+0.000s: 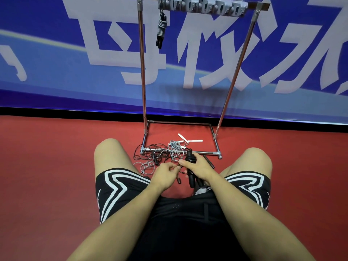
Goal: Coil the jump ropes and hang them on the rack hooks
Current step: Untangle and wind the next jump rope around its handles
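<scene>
The right hand grips the black rope's handles upright, the left hand pinches its cord just left, hooks far above

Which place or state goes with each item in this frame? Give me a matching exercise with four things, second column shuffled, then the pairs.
Things:
1. coiled rope
2. black handles
3. white handles
4. grey cord

Places or states:
A. lying on the red floor inside the rack's base frame
B. gripped in the right hand
C. hanging from the leftmost hook of the rack
D. loose and tangled on the floor ahead of the left hand

Pairs: 1-C, 2-B, 3-A, 4-D
</scene>
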The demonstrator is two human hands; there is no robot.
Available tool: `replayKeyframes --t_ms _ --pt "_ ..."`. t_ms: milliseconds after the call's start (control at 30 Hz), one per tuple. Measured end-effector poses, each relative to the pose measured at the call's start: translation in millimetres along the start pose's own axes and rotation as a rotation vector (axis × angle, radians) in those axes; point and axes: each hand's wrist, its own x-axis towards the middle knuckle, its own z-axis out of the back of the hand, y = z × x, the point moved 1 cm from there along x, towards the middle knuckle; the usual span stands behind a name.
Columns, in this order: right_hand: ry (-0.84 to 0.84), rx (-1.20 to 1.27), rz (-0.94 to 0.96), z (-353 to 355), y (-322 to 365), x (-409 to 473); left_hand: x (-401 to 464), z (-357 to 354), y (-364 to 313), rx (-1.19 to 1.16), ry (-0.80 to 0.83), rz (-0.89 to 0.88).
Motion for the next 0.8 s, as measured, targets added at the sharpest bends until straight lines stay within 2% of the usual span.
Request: replayKeyframes --t_ms 167,400,567,667,800 --pt "0.033 0.238 -0.142 -1.4 3.2 2.1 1.9 1.9 0.7 0.137 -0.081 0.011" --pt "0.036 0.076 -0.068 2.1 -0.2 2.5 -4.6 6.0 -4.2 0.296 -0.138 0.041" --pt "0.04 0.059 0.001 2.4 6.5 -0.8 -10.3 8.6 -12.2 0.243 -0.162 0.026" --pt "-0.019 0.082 0.012 5.7 7.7 -1.0 -8.4 10.7 -8.6 0.116 -0.151 0.058" --pt "-0.088 0.055 0.023 10.1 1.1 4.3 -6.0 9.2 -5.9 0.011 -0.128 -0.024"
